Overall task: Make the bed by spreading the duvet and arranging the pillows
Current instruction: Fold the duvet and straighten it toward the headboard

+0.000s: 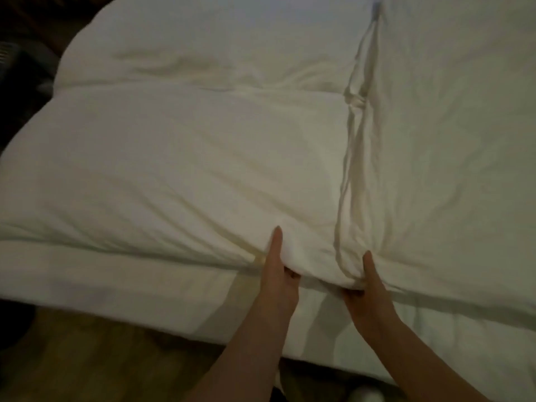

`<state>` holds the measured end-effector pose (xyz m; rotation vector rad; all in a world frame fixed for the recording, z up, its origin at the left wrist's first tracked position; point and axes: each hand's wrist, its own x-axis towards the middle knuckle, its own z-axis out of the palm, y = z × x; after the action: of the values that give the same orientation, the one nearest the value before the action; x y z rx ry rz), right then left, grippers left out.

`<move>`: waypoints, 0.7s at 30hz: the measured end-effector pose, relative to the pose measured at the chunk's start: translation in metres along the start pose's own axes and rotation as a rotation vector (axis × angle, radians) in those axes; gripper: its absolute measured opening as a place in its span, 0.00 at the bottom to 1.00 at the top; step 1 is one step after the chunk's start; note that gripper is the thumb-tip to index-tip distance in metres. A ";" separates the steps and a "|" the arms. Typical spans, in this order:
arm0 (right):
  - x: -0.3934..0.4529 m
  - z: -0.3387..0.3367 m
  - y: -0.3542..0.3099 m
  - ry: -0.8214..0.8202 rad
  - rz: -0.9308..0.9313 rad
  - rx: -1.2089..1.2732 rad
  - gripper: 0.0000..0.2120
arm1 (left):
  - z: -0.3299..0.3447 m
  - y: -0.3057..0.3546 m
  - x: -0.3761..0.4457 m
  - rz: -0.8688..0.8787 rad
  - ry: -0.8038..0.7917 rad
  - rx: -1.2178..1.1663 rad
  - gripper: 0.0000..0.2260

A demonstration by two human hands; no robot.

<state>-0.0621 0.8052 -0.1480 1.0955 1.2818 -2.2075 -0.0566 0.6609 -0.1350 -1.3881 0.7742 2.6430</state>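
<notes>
Both hands pinch the duvet point(203, 158) at the near edge of the bed point(145, 288): the left hand point(280, 281) and right hand point(367, 288) each hold bunched fabric. The duvet lies folded in thick layers, so spreading seems barely begun; no pillows show.

Dim light, brownish floor point(87, 358)

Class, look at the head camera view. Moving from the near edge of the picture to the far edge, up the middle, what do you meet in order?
Left hand and right hand gripping the duvet's near edge → bunched duvet → puckered knot in the long crease → flat white sheet at the far end.
</notes>
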 end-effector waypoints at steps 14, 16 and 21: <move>0.008 0.052 0.056 0.032 0.109 -0.325 0.24 | -0.067 0.019 0.019 0.034 0.232 0.308 0.22; -0.007 0.049 0.048 -0.018 0.159 -0.434 0.24 | -0.065 0.024 0.002 0.025 0.238 0.373 0.16; -0.094 0.055 -0.004 -0.168 -0.323 -1.149 0.30 | -0.043 0.064 -0.099 0.543 0.375 0.821 0.17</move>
<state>-0.0294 0.7535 -0.0576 0.2454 2.2590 -1.2274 0.0168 0.6026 -0.0515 -1.5290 2.2117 1.8673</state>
